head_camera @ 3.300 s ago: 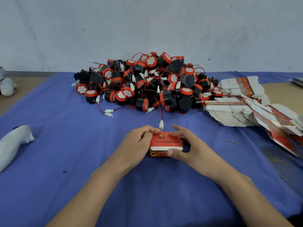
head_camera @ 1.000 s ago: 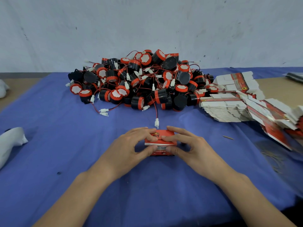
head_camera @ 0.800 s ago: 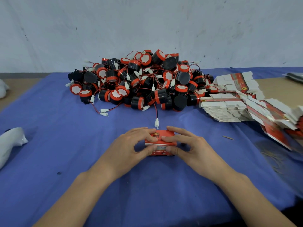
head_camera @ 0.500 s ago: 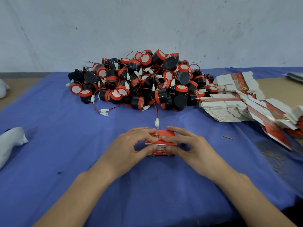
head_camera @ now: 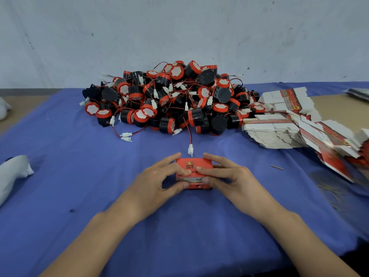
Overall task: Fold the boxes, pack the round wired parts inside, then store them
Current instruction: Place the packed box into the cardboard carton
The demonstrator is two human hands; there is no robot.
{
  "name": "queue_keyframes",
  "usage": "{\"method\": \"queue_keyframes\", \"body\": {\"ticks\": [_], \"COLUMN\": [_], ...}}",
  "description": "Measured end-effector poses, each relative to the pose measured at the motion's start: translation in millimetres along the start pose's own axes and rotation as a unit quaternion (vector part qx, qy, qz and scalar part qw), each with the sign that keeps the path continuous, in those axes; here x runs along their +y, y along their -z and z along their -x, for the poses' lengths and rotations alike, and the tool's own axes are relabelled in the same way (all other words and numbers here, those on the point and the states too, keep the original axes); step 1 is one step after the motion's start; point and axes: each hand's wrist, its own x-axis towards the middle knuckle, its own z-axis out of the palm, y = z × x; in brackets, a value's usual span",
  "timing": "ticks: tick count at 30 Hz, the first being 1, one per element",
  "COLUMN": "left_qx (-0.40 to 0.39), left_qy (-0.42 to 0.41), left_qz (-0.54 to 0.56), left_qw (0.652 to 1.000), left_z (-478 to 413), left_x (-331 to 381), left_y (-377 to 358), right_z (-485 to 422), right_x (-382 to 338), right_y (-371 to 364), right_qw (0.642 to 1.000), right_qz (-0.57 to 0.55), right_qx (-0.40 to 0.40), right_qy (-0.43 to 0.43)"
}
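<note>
Gripping red box (head_camera: 194, 165): left hand (head_camera: 157, 179), right hand (head_camera: 229, 176), fingers curled round sides.

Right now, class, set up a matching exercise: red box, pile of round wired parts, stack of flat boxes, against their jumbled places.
1 red box
2 pile of round wired parts
3 stack of flat boxes

A right side of the blue cloth
B gripped by left hand and right hand
C far middle, by the wall

Pairs: 1-B; 2-C; 3-A
</note>
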Motion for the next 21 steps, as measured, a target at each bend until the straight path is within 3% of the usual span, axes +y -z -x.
{"method": "queue_keyframes", "body": {"ticks": [7, 10, 17, 19, 21], "left_qx": [0.062, 0.073, 0.080, 0.091, 0.121], "left_qy": [0.043, 0.050, 0.053, 0.059, 0.081], "left_qz": [0.248, 0.292, 0.358, 0.372, 0.392], "left_qw": [0.966, 0.952, 0.929, 0.922, 0.908], "left_z": [-12.1, -22.0, -29.2, -24.3, -18.2], "left_x": [23.0, 35.1, 74.7, 88.1, 104.5], "left_y": [4.2, -0.1, -23.8, -36.3, -50.9], "right_z": [-11.1, -14.4, 13.9, 31.1, 51.3], "right_x": [-18.4, -28.0, -43.9, -47.6, -49.8], "right_y": [0.6, 4.3, 24.2, 31.9, 39.9], "right_qw": [0.981, 0.964, 0.947, 0.926, 0.873], "right_qz": [-0.170, -0.231, -0.224, -0.258, -0.351], "right_qx": [0.088, 0.128, 0.229, 0.275, 0.332], "right_qy": [-0.021, -0.020, -0.032, -0.032, -0.058]}}
